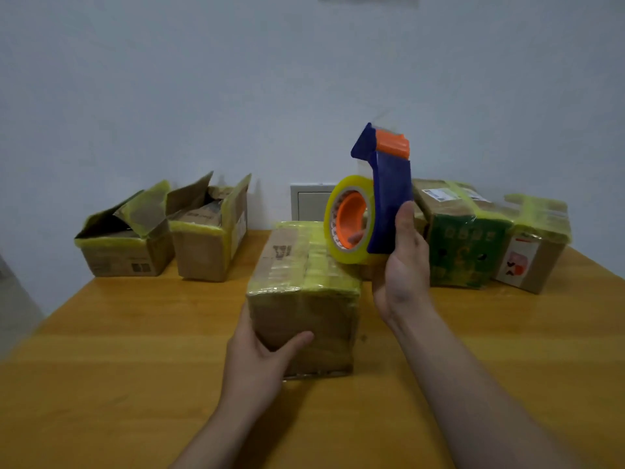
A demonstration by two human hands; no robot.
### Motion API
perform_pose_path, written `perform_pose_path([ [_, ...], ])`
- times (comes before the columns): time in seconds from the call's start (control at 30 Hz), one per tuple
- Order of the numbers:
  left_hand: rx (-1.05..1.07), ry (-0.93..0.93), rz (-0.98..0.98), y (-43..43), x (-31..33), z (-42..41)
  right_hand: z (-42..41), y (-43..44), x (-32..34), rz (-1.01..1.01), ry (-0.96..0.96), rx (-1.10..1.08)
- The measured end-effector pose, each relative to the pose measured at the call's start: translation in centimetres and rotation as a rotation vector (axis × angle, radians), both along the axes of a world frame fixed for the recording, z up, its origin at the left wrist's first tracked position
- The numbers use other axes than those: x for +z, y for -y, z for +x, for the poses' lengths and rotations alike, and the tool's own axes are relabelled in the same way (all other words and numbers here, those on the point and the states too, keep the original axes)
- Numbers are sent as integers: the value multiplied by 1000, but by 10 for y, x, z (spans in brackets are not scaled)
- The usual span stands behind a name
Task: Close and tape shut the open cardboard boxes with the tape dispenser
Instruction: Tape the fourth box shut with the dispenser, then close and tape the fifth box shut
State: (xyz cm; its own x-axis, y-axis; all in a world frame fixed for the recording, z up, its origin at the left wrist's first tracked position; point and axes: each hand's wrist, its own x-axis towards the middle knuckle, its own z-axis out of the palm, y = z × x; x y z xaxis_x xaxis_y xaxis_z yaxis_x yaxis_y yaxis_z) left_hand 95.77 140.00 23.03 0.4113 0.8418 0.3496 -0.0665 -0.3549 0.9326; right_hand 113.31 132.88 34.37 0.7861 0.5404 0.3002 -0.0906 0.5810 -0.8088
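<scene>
A closed cardboard box [304, 282], wrapped in yellowish tape, lies in the middle of the wooden table [135, 367]. My left hand [260, 357] grips its near left corner, thumb across the front face. My right hand [402, 265] holds a blue and orange tape dispenser [382, 194] upright just right of the box, lifted above it, with its roll of clear tape [348, 221] facing left. Two open boxes stand at the back left: one [125, 238] with flaps raised, another [209, 231] beside it.
At the back right stand a taped green box [466, 245] and a taped brown box with a red label [534, 252]. A white wall rises behind the table, with a pale panel [309, 204] behind the dispenser.
</scene>
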Motion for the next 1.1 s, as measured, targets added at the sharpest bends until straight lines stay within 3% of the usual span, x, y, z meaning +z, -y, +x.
perform_pose_path([
  [0.13, 15, -2, 23, -31, -3, 18, 10, 3, -21, 3, 32, -217],
  [0.27, 42, -52, 53, -61, -2, 41, 12, 5, -64, -117, 81, -289],
  [0.4, 50, -85, 59, -87, 0, 68, 11, 3, -98, -198, 25, -282],
  [0.7, 46, -153, 47, -122, -3, 111, 16, -8, -109, -282, 2, -186],
  [0.97, 26, -200, 30, -146, 1, 145, 12, -6, -111, -302, 83, -144],
  [1.1, -30, -323, -23, -160, 1, 142, 8, -7, -112, -337, 135, -74],
])
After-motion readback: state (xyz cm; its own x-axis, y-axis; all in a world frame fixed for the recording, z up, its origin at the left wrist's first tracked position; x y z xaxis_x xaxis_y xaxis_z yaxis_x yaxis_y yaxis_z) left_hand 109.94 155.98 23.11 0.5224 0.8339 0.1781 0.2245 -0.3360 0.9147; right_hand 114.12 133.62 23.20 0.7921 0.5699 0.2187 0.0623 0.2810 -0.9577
